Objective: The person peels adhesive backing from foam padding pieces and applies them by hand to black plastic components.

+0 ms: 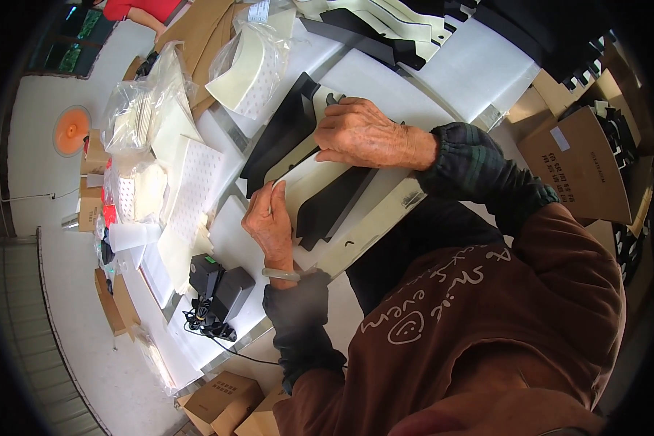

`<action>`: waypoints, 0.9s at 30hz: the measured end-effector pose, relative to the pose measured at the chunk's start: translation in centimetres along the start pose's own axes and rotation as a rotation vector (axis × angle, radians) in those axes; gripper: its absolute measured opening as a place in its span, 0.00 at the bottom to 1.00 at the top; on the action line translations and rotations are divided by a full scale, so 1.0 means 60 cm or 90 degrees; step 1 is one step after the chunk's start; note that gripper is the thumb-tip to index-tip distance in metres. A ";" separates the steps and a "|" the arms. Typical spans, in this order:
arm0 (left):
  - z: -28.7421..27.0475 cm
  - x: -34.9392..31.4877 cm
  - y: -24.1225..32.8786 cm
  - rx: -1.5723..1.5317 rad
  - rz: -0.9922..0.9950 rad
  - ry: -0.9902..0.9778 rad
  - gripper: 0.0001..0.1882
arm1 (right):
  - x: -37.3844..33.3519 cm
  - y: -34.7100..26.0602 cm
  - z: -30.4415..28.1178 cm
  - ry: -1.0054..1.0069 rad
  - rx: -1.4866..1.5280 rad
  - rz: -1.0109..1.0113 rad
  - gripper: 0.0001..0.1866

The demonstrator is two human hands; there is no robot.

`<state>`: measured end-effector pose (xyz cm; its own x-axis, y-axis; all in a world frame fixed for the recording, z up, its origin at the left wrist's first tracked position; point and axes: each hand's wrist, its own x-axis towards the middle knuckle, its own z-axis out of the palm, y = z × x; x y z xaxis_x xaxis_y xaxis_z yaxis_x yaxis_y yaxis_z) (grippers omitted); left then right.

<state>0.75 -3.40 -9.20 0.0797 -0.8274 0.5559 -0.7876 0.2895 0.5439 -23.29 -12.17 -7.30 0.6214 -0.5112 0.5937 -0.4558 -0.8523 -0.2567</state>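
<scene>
A flat black panel with cut corners lies on the white work surface in front of me. Across it runs a cream strip. My left hand, a pale bangle on its wrist, is closed at the strip's near-left end, its fingertips pinching the edge. Curled over the strip's other end is my right hand, thumb and fingers pressed together; what lies under its fingers is partly hidden. Just beyond, a second black panel bears a similar cream strip.
Stacked black and cream pieces lie at the far side. Plastic-wrapped cream sheets and a dotted white sheet spread to the left. A black power adapter with cables sits near my left forearm. An open cardboard box stands at right.
</scene>
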 end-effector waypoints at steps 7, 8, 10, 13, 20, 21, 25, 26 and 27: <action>-0.008 -0.002 0.003 0.011 -0.027 -0.015 0.07 | 0.003 -0.003 -0.005 0.013 -0.049 -0.033 0.15; -0.012 -0.001 0.006 0.049 -0.015 -0.041 0.08 | 0.004 -0.003 -0.007 -0.009 -0.069 -0.044 0.15; -0.015 0.002 0.016 0.087 -0.004 -0.068 0.09 | 0.003 -0.002 -0.008 0.005 -0.070 -0.056 0.16; -0.012 0.003 0.031 0.042 0.002 -0.064 0.12 | 0.001 0.002 -0.006 0.017 -0.059 -0.063 0.16; -0.014 0.007 0.016 -0.064 -0.059 -0.066 0.09 | -0.002 0.004 -0.004 0.017 -0.020 -0.044 0.16; -0.011 0.008 0.013 -0.074 -0.047 -0.057 0.08 | -0.004 0.005 -0.006 0.016 -0.022 -0.041 0.16; -0.008 0.005 0.012 -0.090 -0.049 -0.035 0.07 | -0.006 0.006 -0.016 -0.002 0.062 0.048 0.14; -0.008 0.006 0.013 -0.079 -0.052 -0.038 0.07 | -0.006 0.005 -0.017 -0.014 0.071 0.068 0.13; -0.008 0.006 0.013 -0.068 -0.054 -0.041 0.07 | -0.007 0.005 -0.016 -0.014 0.071 0.068 0.13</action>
<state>0.45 -3.22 -8.24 0.1010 -0.8796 0.4649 -0.7104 0.2634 0.6527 -24.30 -12.13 -6.89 0.5879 -0.6011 0.5413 -0.4473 -0.7992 -0.4015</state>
